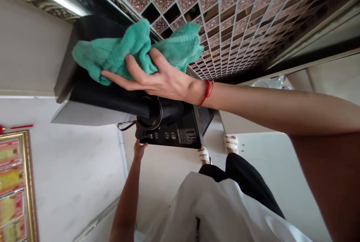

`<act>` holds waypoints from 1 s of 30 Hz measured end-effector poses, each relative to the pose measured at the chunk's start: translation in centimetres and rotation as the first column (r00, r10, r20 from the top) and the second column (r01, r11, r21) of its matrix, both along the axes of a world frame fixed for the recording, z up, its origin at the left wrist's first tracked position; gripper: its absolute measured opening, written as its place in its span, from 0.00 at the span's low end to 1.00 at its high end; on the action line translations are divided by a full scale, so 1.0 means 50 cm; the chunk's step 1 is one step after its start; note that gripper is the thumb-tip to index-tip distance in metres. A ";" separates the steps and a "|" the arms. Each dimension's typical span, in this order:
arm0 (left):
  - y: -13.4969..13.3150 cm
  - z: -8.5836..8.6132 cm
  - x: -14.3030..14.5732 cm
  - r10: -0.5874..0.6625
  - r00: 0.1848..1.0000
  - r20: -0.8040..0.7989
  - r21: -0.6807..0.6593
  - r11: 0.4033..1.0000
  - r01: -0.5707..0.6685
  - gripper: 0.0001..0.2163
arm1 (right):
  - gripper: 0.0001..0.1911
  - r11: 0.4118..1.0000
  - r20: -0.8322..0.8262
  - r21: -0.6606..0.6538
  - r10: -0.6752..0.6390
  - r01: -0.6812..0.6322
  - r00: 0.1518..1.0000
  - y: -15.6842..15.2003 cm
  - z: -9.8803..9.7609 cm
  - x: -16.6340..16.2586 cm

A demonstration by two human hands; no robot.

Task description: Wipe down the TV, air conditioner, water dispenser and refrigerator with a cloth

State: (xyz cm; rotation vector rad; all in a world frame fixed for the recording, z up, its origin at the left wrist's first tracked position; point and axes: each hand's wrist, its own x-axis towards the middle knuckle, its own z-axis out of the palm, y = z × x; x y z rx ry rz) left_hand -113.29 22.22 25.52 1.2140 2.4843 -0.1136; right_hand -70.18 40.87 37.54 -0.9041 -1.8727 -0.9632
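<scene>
**Right hand on cloth, on top of black unit**

My right hand (160, 79) is closed on a bunched green cloth (123, 53). Fingers and thumb are wrapped into the folds. The cloth bulges out beyond the fingertips and on the far side of the knuckles. It lies pressed on the upper face of the black appliance (112, 96), directly under my palm. There is a red string (207, 92) round that wrist.

My left hand (139, 149) is up against the near edge of the same appliance, just beside its row of control icons (164, 135). The fingers are hidden behind the edge, so I can't tell whether they grip or only touch. A printed label (186, 136) sits just past the icons, away from the left hand. A round black part with a thin wire loop (150, 116) sits between my two hands.

Beyond the right hand is a mosaic tile wall (239, 21). Below my arms are my white shirt (219, 212) and sandals (231, 142). A gold-framed picture (14, 185) is well off to the left of the left hand.
</scene>
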 end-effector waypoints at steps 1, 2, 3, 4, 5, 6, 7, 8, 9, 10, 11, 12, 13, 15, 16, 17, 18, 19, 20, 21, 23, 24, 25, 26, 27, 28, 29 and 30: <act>-0.001 -0.002 -0.004 0.000 1.000 -0.001 -0.003 1.000 0.000 0.25 | 0.42 0.989 -0.056 -0.096 0.112 -0.117 0.992 0.003 -0.025 -0.001; -0.003 -0.004 -0.008 0.000 1.000 -0.002 -0.007 1.000 0.000 0.24 | 0.40 0.943 -0.139 -0.212 0.231 -0.257 0.963 0.005 -0.053 0.001; -0.004 -0.006 -0.013 0.000 1.000 -0.003 -0.010 1.000 0.000 0.23 | 0.39 0.857 -0.230 -0.330 0.334 -0.397 0.914 0.005 -0.083 0.005; -0.006 -0.008 -0.017 -0.001 1.000 -0.003 -0.013 1.000 0.001 0.23 | 0.39 0.739 -0.317 -0.440 0.404 -0.511 0.858 0.005 -0.113 0.011; -0.008 -0.010 -0.022 -0.002 1.000 -0.003 -0.016 1.000 0.002 0.22 | 0.40 0.606 -0.387 -0.537 0.441 -0.587 0.810 0.004 -0.144 0.016; -0.010 -0.012 -0.025 -0.003 1.000 -0.002 -0.020 1.000 0.003 0.21 | 0.40 0.479 -0.441 -0.615 0.449 -0.626 0.777 0.003 -0.176 0.022; -0.012 -0.013 -0.029 -0.004 1.000 -0.002 -0.023 1.000 0.004 0.21 | 0.41 0.374 -0.482 -0.669 0.440 -0.642 0.758 0.002 -0.208 0.028; -0.014 -0.014 -0.032 -0.006 1.000 -0.001 -0.025 1.000 0.006 0.20 | 0.42 0.292 -0.510 -0.707 0.422 -0.645 0.750 0.000 -0.240 0.032; -0.015 -0.015 -0.035 -0.007 1.000 -0.001 -0.027 1.000 0.007 0.20 | 0.43 0.233 -0.531 -0.729 0.402 -0.644 0.746 -0.001 -0.272 0.035; -0.017 -0.015 -0.037 -0.009 1.000 0.000 -0.028 1.000 0.009 0.20 | 0.43 0.192 -0.544 -0.744 0.383 -0.640 0.747 -0.003 -0.302 0.037; -0.019 -0.016 -0.039 -0.012 1.000 0.002 -0.027 1.000 0.012 0.20 | 0.44 0.167 -0.544 -0.758 0.372 -0.631 0.752 -0.006 -0.331 0.037; -0.020 -0.017 -0.041 -0.015 1.000 0.003 -0.025 1.000 0.015 0.21 | 0.44 0.154 -0.530 -0.776 0.367 -0.612 0.764 -0.009 -0.355 0.037; -0.020 -0.018 -0.042 -0.019 1.000 0.006 -0.022 1.000 0.019 0.21 | 0.43 0.151 -0.499 -0.798 0.375 -0.583 0.781 -0.014 -0.374 0.036; -0.021 -0.020 -0.044 -0.025 1.000 0.011 -0.013 1.000 0.025 0.23 | 0.40 0.171 -0.394 -0.853 0.406 -0.492 0.824 -0.031 -0.391 0.034; -0.021 -0.022 -0.044 -0.027 1.000 0.013 -0.007 1.000 0.027 0.24 | 0.37 0.186 -0.339 -0.880 0.397 -0.436 0.853 -0.043 -0.388 0.034; -0.021 -0.024 -0.044 -0.029 0.999 0.017 -0.001 1.000 0.029 0.25 | 0.33 0.188 -0.297 -0.907 0.350 -0.378 0.888 -0.057 -0.377 0.036; -0.021 -0.025 -0.043 -0.030 0.999 0.021 0.006 1.000 0.030 0.27 | 0.28 0.173 -0.267 -0.931 0.272 -0.320 0.924 -0.072 -0.358 0.040; -0.021 -0.027 -0.042 -0.030 0.999 0.026 0.015 0.999 0.030 0.28 | 0.24 0.140 -0.241 -0.953 0.177 -0.267 0.954 -0.088 -0.331 0.047; -0.021 -0.029 -0.042 -0.030 0.999 0.033 0.024 0.999 0.030 0.30 | 0.21 0.109 -0.231 -0.965 0.073 -0.238 0.970 -0.103 -0.297 0.056; -0.021 -0.031 -0.041 -0.030 0.999 0.039 0.034 0.999 0.028 0.31 | 0.20 0.103 -0.249 -0.964 -0.019 -0.246 0.968 -0.114 -0.257 0.066; -0.021 -0.033 -0.041 -0.025 0.998 0.049 0.053 0.998 0.023 0.34 | 0.26 0.222 -0.384 -0.907 -0.085 -0.358 0.920 -0.125 -0.161 0.085; -0.020 -0.035 -0.041 -0.022 0.998 0.053 0.063 0.998 0.019 0.36 | 0.30 0.316 -0.469 -0.846 -0.059 -0.429 0.881 -0.122 -0.110 0.090; -0.019 -0.036 -0.041 -0.019 0.998 0.055 0.071 0.997 0.015 0.37 | 0.34 0.399 -0.539 -0.775 -0.010 -0.491 0.842 -0.115 -0.058 0.091; -0.018 -0.037 -0.041 -0.016 0.998 0.057 0.079 0.997 0.011 0.38 | 0.37 0.459 -0.574 -0.715 0.044 -0.527 0.818 -0.104 -0.010 0.088; -0.018 -0.038 -0.041 -0.013 0.998 0.058 0.084 0.996 0.008 0.39 | 0.38 0.487 -0.570 -0.693 0.083 -0.532 0.817 -0.091 0.034 0.081; -0.017 -0.038 -0.041 -0.011 0.998 0.060 0.088 0.996 0.005 0.40 | 0.37 0.493 -0.547 -0.699 0.095 -0.517 0.831 -0.078 0.069 0.072; -0.016 -0.039 -0.042 -0.009 0.998 0.062 0.089 0.996 0.003 0.41 | 0.35 0.489 -0.524 -0.719 0.085 -0.494 0.847 -0.067 0.096 0.062; -0.016 -0.040 -0.042 -0.007 0.998 0.063 0.087 0.996 0.002 0.41 | 0.34 0.483 -0.510 -0.735 0.067 -0.476 0.857 -0.058 0.113 0.052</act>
